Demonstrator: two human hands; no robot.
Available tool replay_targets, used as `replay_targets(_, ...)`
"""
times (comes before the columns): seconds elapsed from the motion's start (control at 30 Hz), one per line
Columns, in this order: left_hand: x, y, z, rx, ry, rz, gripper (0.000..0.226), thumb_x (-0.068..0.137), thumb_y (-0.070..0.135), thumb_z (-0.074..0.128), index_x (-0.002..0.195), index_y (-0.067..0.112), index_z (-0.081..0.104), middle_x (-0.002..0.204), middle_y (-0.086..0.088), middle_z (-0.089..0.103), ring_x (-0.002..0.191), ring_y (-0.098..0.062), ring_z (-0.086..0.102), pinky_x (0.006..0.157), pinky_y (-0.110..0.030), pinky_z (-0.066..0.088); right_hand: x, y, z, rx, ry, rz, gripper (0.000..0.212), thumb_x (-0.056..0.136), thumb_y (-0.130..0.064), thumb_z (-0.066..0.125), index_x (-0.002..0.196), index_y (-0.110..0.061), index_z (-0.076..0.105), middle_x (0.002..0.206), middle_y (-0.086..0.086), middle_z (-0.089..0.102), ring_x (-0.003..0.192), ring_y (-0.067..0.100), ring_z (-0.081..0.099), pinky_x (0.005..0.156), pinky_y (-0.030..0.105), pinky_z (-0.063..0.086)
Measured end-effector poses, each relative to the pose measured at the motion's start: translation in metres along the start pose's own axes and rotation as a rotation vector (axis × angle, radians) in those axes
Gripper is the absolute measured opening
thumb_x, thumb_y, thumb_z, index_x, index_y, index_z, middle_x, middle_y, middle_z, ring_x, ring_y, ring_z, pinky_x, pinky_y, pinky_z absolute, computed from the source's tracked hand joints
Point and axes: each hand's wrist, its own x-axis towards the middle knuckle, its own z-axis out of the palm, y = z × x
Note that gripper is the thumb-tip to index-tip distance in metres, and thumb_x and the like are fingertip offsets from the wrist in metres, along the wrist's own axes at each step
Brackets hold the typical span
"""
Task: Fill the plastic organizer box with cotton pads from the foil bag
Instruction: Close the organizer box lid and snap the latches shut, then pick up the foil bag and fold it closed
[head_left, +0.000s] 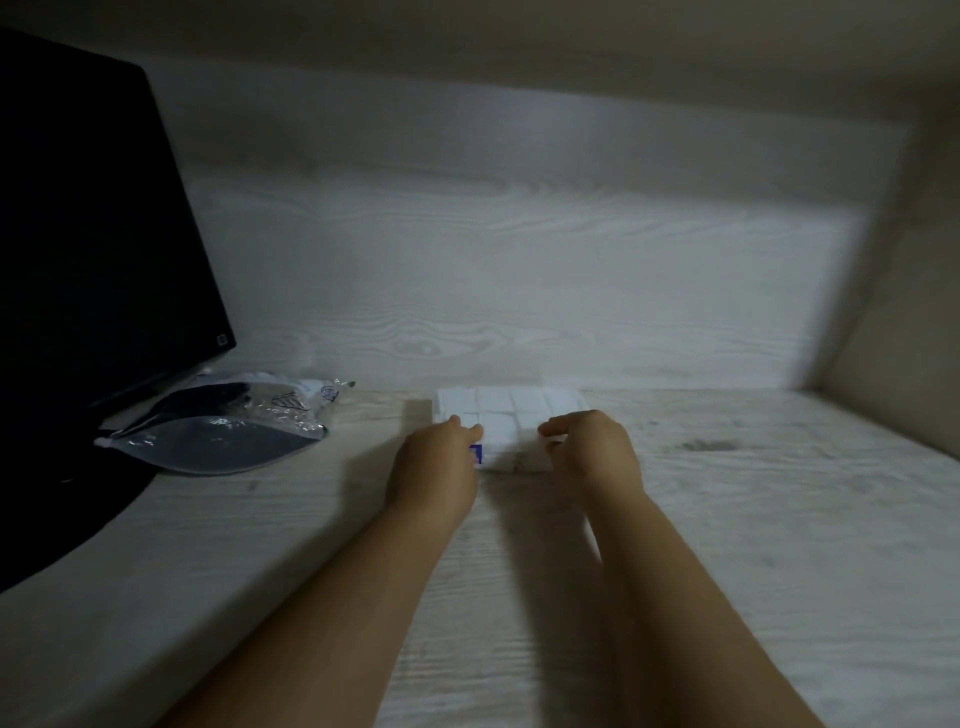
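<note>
Pale wood-grain desk (727, 545) runs back to a matching wall, with a dark monitor (93, 234) at left. Below it lies the foil bag (223, 436). At centre, the plastic organizer box (514, 460) holds white cotton pads (511, 405). The left hand (439, 462) and right hand (597, 457) grip its near corners, fingers curled.

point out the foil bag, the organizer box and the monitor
foil bag (223, 441): head view, on its dark flat face
organizer box (511, 458): head view, on the middle of its front wall
monitor (93, 234): head view, on the dark screen
</note>
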Motion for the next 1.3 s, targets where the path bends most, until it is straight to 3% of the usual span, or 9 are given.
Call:
replay_targets(0.17,-0.008,-0.003,-0.004,-0.195,-0.021,-0.019,0.065,0.083,-0.004,0.050,0.142,0.022,0.048,0.157,-0.001,0.030,0.143,-0.016,0.030,0.111,-0.018,0.022,-0.006,-0.010,-0.005,0.023,-0.049,-0.014,0.051,0.083,-0.001,0.058,0.129,-0.024,0.062,0.132,0.006,0.060,0.118,0.024,0.057,0.100,0.032,0.046)
replay_targets(0.33,-0.014,-0.008,-0.015,-0.259,0.015,-0.050,0.064,0.086,0.004,0.058,0.143,0.027,0.045,0.160,0.004,0.020,0.145,-0.013,0.024,0.104,-0.013,0.021,-0.020,-0.023,0.000,0.028,-0.035,-0.204,0.056,0.081,0.003,0.062,0.132,-0.019,0.058,0.141,0.000,0.051,0.128,0.018,0.048,0.105,0.025,0.035)
replay_targets(0.43,-0.022,-0.017,-0.028,-0.166,0.085,-0.050,0.049,0.087,0.014,0.059,0.135,0.023,0.054,0.157,0.002,0.027,0.143,-0.014,0.026,0.113,-0.021,0.023,-0.025,-0.030,0.007,0.013,-0.060,-0.294,0.049,0.086,-0.002,0.059,0.133,-0.019,0.058,0.140,0.001,0.052,0.128,0.018,0.047,0.106,0.025,0.034)
replay_targets(0.53,-0.031,-0.032,-0.044,-0.045,0.091,-0.093,0.035,0.087,0.020,0.059,0.121,0.026,0.061,0.161,-0.002,0.017,0.148,-0.019,0.012,0.118,-0.029,0.019,-0.031,-0.040,0.017,0.033,-0.107,-0.361,0.043,0.089,-0.009,0.060,0.131,-0.017,0.059,0.138,0.003,0.054,0.127,0.018,0.049,0.103,0.022,0.032)
replay_targets(0.67,-0.037,-0.060,-0.072,0.220,0.052,-0.169,0.040,0.086,0.022,0.056,0.124,0.032,0.059,0.163,-0.001,-0.003,0.149,-0.023,-0.010,0.121,-0.041,0.003,-0.039,-0.051,0.025,0.005,-0.199,-0.490,0.042,0.088,-0.011,0.065,0.130,-0.016,0.061,0.135,0.002,0.057,0.121,0.018,0.054,0.095,0.013,0.032)
replay_targets(0.8,-0.045,-0.091,-0.087,0.460,-0.008,-0.229,0.043,0.086,0.025,0.052,0.126,0.039,0.059,0.162,0.003,-0.012,0.147,-0.024,-0.019,0.119,-0.049,-0.008,-0.044,-0.057,0.030,-0.009,-0.172,-0.556,0.041,0.087,-0.010,0.062,0.127,-0.019,0.064,0.136,-0.002,0.055,0.124,0.017,0.051,0.103,0.021,0.035)
replay_targets(1.1,-0.050,-0.103,-0.078,0.532,-0.003,-0.229,0.064,0.090,0.032,0.047,0.150,0.021,0.028,0.162,0.008,0.007,0.149,-0.015,-0.009,0.117,-0.052,-0.006,-0.052,-0.063,0.030,-0.020,-0.177,-0.584,0.041,0.088,-0.013,0.062,0.128,-0.022,0.063,0.136,-0.004,0.056,0.121,0.015,0.053,0.099,0.018,0.036)
replay_targets(1.23,-0.056,-0.099,-0.083,0.459,0.123,-0.102,0.052,0.088,0.033,0.056,0.139,0.027,0.048,0.152,0.013,0.034,0.147,-0.009,0.014,0.117,-0.044,0.001,-0.056,-0.066,0.027,-0.015,-0.183,-0.561,0.045,0.089,-0.019,0.063,0.134,-0.024,0.058,0.138,-0.004,0.054,0.122,0.014,0.052,0.097,0.016,0.034)
replay_targets(1.3,-0.057,-0.096,-0.089,0.415,0.266,0.043,0.032,0.080,0.030,0.067,0.112,0.026,0.067,0.126,0.011,0.060,0.134,-0.014,0.042,0.109,-0.035,0.013,-0.058,-0.067,0.027,0.007,-0.187,-0.549,0.054,0.089,-0.024,0.066,0.140,-0.025,0.050,0.139,-0.003,0.054,0.120,0.014,0.054,0.095,0.017,0.035)
